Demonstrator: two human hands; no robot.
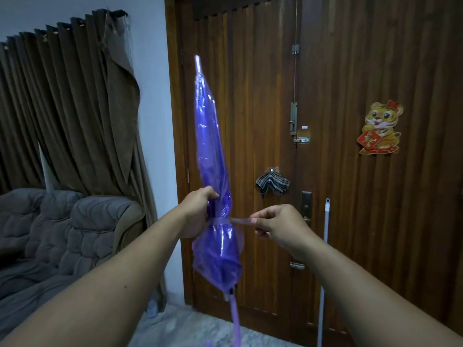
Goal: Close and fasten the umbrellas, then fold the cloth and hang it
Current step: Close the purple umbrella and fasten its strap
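A closed purple see-through umbrella [213, 151] stands upright in front of me, tip up and handle down. My left hand [198, 209] grips its bunched canopy at the waist. A thin purple strap [239, 220] is wrapped around that waist, and my right hand [278, 227] pinches the strap's free end, pulled out to the right. A striped grey cloth [272, 184] hangs from a hook on the wooden door behind.
The wooden door [350, 171] fills the right side, with bolts, a lock plate and a tiger sticker [380, 127]. A white pole [324, 266] leans on the door. A grey sofa [57, 234] and brown curtains [67, 108] are at left.
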